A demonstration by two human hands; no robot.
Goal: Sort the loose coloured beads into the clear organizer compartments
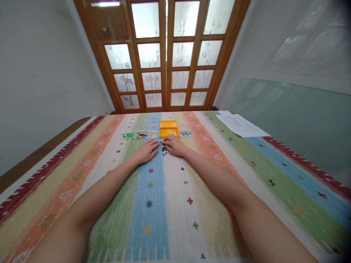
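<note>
My left hand (pixel 148 151) rests on the striped tablecloth with its fingers stretched toward the middle, holding nothing that I can see. Opposite it, my right hand (pixel 174 146) lies palm down with fingers extended leftward, beside a small pile of mixed tiny pieces (pixel 164 151) in dark red, blue and other colours. A green speck shows at its fingertips. Just beyond the hands stands an open orange box (pixel 169 124) with pale pieces inside. Clear open boxes flank it, holding green pieces (pixel 128 135), dark brown-red pieces (pixel 142 135), yellow pieces (pixel 153 135) and blue pieces (pixel 186 134).
A striped tablecloth (pixel 149 226) covers the table. Printed white paper (pixel 241 125) lies at the far right. Beyond the table's far edge stand wooden doors with glass panes (pixel 167 69), with pale walls on both sides.
</note>
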